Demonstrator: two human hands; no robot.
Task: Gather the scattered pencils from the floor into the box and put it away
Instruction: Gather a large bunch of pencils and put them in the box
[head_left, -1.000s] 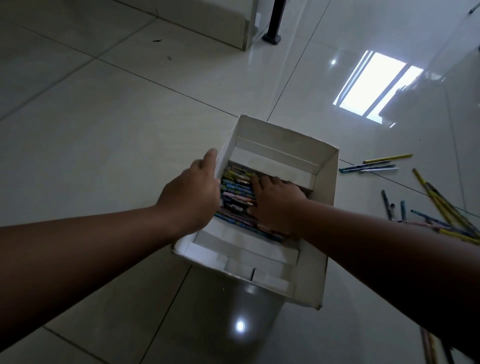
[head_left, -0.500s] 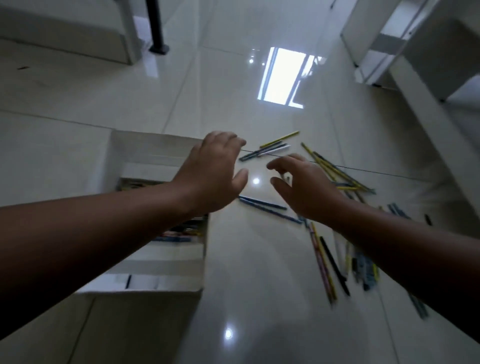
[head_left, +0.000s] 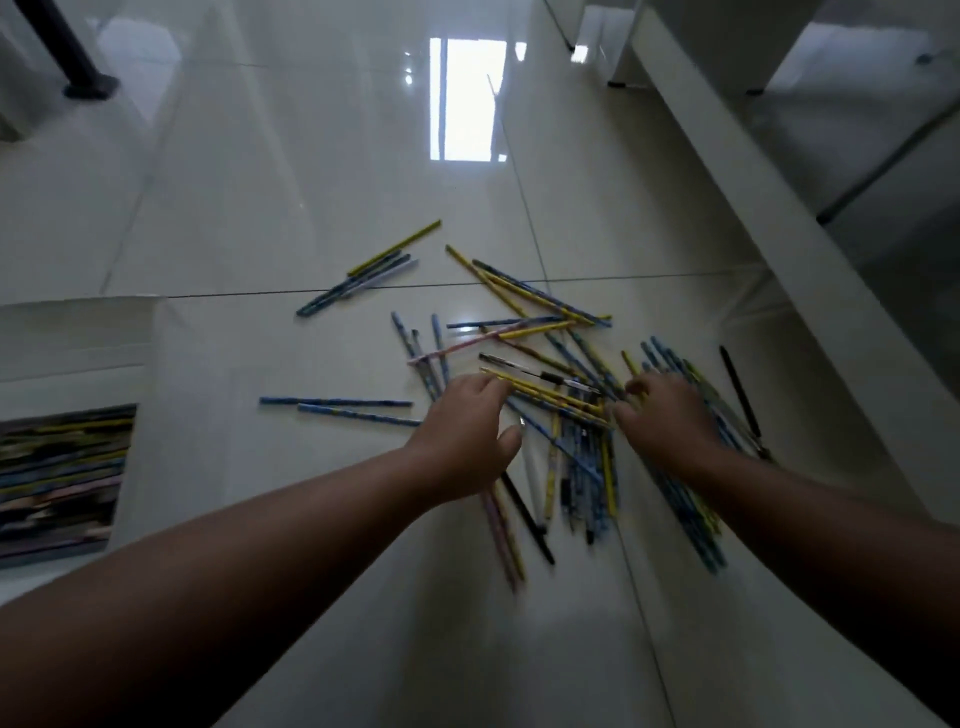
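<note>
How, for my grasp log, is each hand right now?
Left hand: open, fingertips on scattered pencils.
Right hand: curled over pencils; grip cannot be told.

the scene was dim and greyish. a bright window reflection (head_left: 469, 98) glared on the glossy floor (head_left: 249, 208) toward its far edge, with small specular spots beside it. the forearms (head_left: 208, 597) lay in deep shadow. motion blur smeared the nearest pencils (head_left: 582, 483) and the box (head_left: 62, 467) at the left; straight lines bowed near the frame's edges.

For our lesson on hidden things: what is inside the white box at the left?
Inside the box lie pencils packed side by side, yellow, blue and pink. The picture's edge cuts off its left part; the top layer covers whatever lies below.
</note>
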